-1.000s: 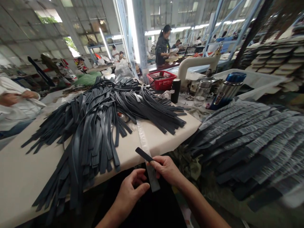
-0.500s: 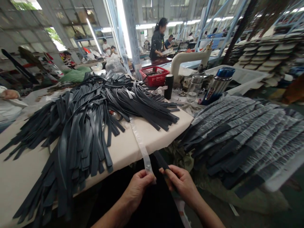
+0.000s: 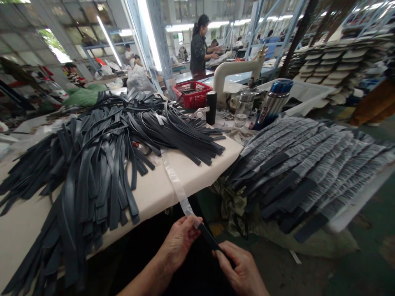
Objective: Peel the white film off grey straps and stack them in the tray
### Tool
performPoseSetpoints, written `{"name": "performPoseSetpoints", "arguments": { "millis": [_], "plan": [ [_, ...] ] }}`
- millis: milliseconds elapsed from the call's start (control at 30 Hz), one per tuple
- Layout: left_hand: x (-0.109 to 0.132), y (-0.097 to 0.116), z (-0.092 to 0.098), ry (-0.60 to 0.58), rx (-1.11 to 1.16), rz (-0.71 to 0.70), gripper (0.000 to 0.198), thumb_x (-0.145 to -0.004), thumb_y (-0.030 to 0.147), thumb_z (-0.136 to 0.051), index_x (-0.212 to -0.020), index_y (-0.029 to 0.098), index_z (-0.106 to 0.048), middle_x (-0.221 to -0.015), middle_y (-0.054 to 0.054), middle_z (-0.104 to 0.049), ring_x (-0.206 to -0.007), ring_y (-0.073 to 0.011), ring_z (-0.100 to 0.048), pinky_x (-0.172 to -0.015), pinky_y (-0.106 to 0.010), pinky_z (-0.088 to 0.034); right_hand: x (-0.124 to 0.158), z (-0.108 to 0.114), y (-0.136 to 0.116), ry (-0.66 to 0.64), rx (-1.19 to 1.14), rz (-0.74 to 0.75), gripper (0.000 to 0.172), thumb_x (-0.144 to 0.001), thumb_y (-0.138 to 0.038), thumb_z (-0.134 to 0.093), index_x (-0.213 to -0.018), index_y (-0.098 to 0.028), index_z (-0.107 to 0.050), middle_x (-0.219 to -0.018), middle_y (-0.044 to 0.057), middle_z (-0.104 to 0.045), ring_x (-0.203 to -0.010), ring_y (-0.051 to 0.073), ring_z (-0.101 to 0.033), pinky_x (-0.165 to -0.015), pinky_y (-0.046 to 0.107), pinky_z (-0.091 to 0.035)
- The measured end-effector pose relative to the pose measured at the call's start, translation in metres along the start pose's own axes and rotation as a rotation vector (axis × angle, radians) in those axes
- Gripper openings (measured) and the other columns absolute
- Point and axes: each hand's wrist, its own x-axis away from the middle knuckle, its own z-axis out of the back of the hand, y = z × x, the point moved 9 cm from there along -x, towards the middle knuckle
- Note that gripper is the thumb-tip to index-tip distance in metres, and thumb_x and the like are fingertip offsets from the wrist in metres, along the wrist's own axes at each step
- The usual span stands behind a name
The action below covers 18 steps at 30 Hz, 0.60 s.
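Observation:
My left hand pinches the end of a clear tape strip that runs down from the table top over its edge. My right hand is closed on a short black strap, whose free end meets the tape at my left fingertips. Both hands are held low in front of the cream table. A large heap of long dark straps lies spread over that table, to the left of my hands.
At right, overlapped rows of dark straps with clear tape lie on a surface. Behind stand a red basket, a black cup, a glass jar and a blue-capped flask. A person stands far back.
The view has swung right and my hands have dropped lower. My left hand took hold of the tape end, and the black strap moved from upright beside the tape to meeting it.

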Motion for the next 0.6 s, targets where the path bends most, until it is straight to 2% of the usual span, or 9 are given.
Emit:
{"name": "performPoseSetpoints", "arguments": {
  "millis": [167, 467, 600],
  "plan": [
    [-0.0006, 0.0003, 0.0030, 0.024, -0.001, -0.024, 0.040, -0.055, 0.037, -0.092, -0.079, 0.012, -0.073, -0.081, -0.004, -0.074, -0.071, -0.0113, -0.066, -0.072, -0.022, -0.053, -0.0095, 0.0033, -0.0078, 0.019, 0.008, -0.022, 0.034, -0.095, -0.039, -0.045, -0.071, -0.019, -0.060, -0.070, 0.002, -0.059, -0.065, 0.016, -0.056, -0.062, 0.026, -0.039],
    [-0.0058, -0.0015, 0.0064, 0.026, 0.063, -0.021, 0.035, -0.060, 0.035, -0.090, -0.081, 0.014, -0.070, -0.087, -0.004, -0.076, -0.077, -0.0140, -0.068, -0.076, -0.026, -0.053, -0.0036, 0.0090, -0.0078, 0.054, -0.046, 0.022, 0.035, -0.095, -0.040, -0.043, -0.075, -0.019, -0.063, -0.070, 0.003, -0.060, -0.065, 0.017, -0.058, -0.061, 0.026, -0.040],
    [-0.0046, -0.0023, 0.0047, 0.034, 0.068, -0.008, 0.040, -0.056, 0.037, -0.092, -0.080, 0.015, -0.070, -0.085, -0.004, -0.076, -0.077, -0.0147, -0.068, -0.074, -0.026, -0.053, -0.0016, 0.0033, -0.0055, 0.023, -0.022, 0.021, 0.035, -0.095, -0.039, -0.043, -0.074, -0.018, -0.062, -0.070, 0.002, -0.060, -0.064, 0.016, -0.057, -0.061, 0.026, -0.039]
  ]
}}
